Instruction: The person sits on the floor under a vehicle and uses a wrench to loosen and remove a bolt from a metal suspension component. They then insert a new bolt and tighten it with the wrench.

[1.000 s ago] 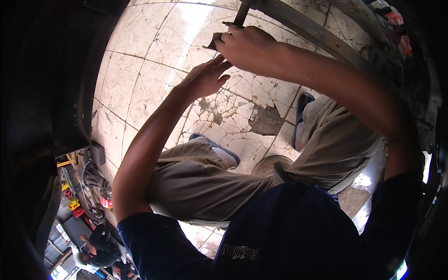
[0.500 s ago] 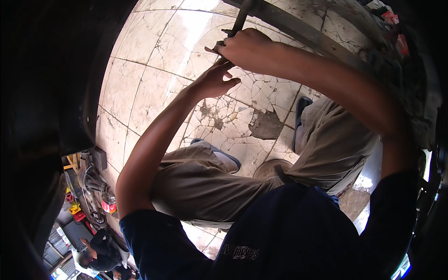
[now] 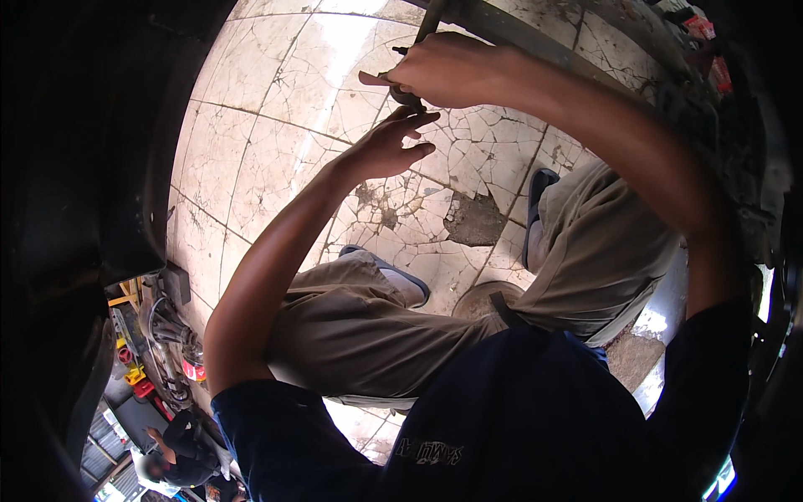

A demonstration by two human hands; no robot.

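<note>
A dark rod-like metal part (image 3: 429, 23) comes down from the top edge, with a small pin sticking out at its side. My right hand (image 3: 450, 70) is wrapped round it, back of the hand up. Below the right fist, the part's dark rounded lower end (image 3: 406, 97) shows, and a thin reddish-brown flap (image 3: 373, 79) juts out to the left. Just under that end is my left hand (image 3: 389, 145), palm to the right, fingers loosely stretched and thumb apart. Its fingertips are at or against the rounded end; contact is hard to tell.
A long dark beam (image 3: 535, 50) crosses behind my right forearm. Cracked white tiles (image 3: 276, 125) cover the floor, with a broken patch (image 3: 474, 221). A round stool-like seat (image 3: 485, 299) shows between my legs. Tools (image 3: 138, 381) and a seated person (image 3: 180, 443) are at lower left.
My left hand's fingers have straightened and lowered slightly off the part, baring its rounded end. My right hand has turned and risen a little, still gripping.
</note>
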